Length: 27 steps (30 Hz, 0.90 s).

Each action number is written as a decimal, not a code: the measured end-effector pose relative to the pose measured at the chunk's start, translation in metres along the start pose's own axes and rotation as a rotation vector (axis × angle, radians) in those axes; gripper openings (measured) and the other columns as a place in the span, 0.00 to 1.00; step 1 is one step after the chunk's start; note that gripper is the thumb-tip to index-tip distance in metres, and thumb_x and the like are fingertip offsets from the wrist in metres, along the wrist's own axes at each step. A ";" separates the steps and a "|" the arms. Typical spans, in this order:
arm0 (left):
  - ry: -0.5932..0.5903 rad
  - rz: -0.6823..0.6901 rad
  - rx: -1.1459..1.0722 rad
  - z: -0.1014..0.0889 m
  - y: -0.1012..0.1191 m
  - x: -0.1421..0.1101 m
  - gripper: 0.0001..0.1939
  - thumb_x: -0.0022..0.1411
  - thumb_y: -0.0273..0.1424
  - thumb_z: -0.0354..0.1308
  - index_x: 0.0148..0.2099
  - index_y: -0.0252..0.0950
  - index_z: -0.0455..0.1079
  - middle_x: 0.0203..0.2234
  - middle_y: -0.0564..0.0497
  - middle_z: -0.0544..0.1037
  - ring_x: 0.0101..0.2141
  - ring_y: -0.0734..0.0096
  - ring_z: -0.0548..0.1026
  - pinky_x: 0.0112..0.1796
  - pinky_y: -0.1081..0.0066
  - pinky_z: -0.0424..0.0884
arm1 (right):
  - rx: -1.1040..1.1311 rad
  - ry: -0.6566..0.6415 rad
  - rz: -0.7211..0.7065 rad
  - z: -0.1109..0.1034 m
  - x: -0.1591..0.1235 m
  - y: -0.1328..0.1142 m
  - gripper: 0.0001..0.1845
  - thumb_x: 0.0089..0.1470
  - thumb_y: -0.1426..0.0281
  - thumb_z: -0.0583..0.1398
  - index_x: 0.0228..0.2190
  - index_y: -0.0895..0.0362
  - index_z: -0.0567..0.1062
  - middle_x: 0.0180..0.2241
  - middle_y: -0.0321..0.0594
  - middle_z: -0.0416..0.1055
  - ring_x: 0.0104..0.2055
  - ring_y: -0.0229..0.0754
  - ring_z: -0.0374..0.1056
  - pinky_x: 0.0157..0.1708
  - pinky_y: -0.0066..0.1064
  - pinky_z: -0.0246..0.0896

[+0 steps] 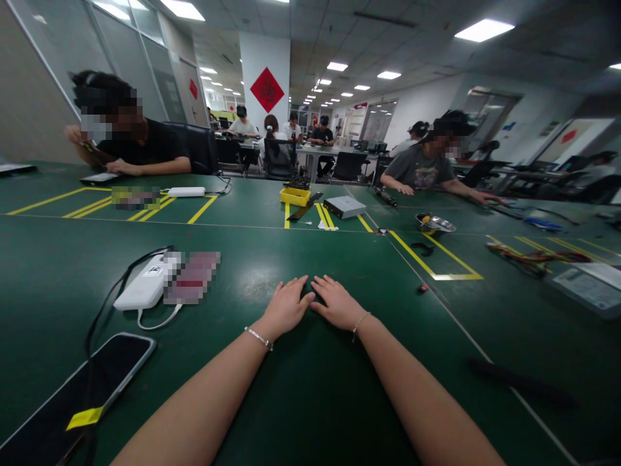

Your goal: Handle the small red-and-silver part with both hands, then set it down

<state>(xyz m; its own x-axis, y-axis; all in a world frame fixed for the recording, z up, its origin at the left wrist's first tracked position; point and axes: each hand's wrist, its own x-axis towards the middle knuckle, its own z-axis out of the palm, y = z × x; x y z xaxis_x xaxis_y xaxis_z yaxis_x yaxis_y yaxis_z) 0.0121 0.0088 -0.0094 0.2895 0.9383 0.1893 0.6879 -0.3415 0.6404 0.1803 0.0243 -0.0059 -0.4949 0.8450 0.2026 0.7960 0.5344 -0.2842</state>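
Observation:
Both of my hands lie palm down on the green tabletop [252, 252], side by side in the middle of the view. My left hand [288, 305] has its fingers stretched out and holds nothing; a bracelet circles its wrist. My right hand [337, 304] mirrors it, fingers extended and free of any object, with a thin bracelet at the wrist. The two thumbs come close together, touching or nearly so. To the left of my left hand are a white power bank [148, 281] with a cable and a blurred-out flat object [191, 278].
A dark phone [82, 395] lies at the near left, crossed by a black cable. Farther back stand a yellow bin [295, 196] and a white box [344, 206]. Bundled wires [538, 254] and a clear-lidded case [589, 285] lie right. Two people sit across the table.

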 end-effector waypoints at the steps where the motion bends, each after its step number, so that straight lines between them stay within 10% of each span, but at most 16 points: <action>1: -0.014 0.002 0.002 0.000 0.001 -0.001 0.25 0.57 0.41 0.44 0.55 0.38 0.54 0.52 0.45 0.61 0.54 0.60 0.54 0.53 0.57 0.42 | -0.014 0.020 0.049 -0.006 -0.001 0.006 0.24 0.46 0.59 0.53 0.47 0.50 0.64 0.51 0.38 0.59 0.54 0.44 0.51 0.50 0.38 0.48; 7: -0.019 0.024 -0.029 -0.002 0.001 -0.003 0.24 0.56 0.42 0.44 0.53 0.38 0.56 0.50 0.44 0.63 0.53 0.58 0.56 0.52 0.55 0.42 | -0.180 0.332 0.671 -0.064 -0.037 0.078 0.25 0.48 0.66 0.49 0.45 0.70 0.63 0.44 0.65 0.57 0.49 0.60 0.53 0.43 0.52 0.49; 12: -0.011 0.009 -0.056 -0.004 0.003 -0.003 0.21 0.57 0.42 0.43 0.50 0.39 0.60 0.48 0.46 0.66 0.51 0.60 0.58 0.52 0.56 0.42 | -0.159 0.420 1.277 -0.082 -0.075 0.124 0.32 0.43 0.55 0.52 0.46 0.62 0.61 0.43 0.60 0.57 0.45 0.59 0.59 0.38 0.46 0.56; 27: 0.000 -0.001 -0.173 -0.007 0.005 -0.005 0.18 0.54 0.40 0.48 0.46 0.40 0.63 0.44 0.46 0.69 0.49 0.60 0.61 0.53 0.58 0.41 | -0.229 0.316 1.185 -0.068 -0.075 0.137 0.21 0.45 0.67 0.48 0.41 0.58 0.69 0.39 0.55 0.63 0.41 0.55 0.60 0.33 0.45 0.59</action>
<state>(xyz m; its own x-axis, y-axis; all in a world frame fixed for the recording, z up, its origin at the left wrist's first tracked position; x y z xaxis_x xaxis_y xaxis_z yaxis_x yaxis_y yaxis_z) 0.0096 0.0031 -0.0023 0.2883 0.9388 0.1886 0.5637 -0.3256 0.7591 0.3502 0.0325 0.0040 0.6483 0.7447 0.1585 0.7525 -0.5952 -0.2818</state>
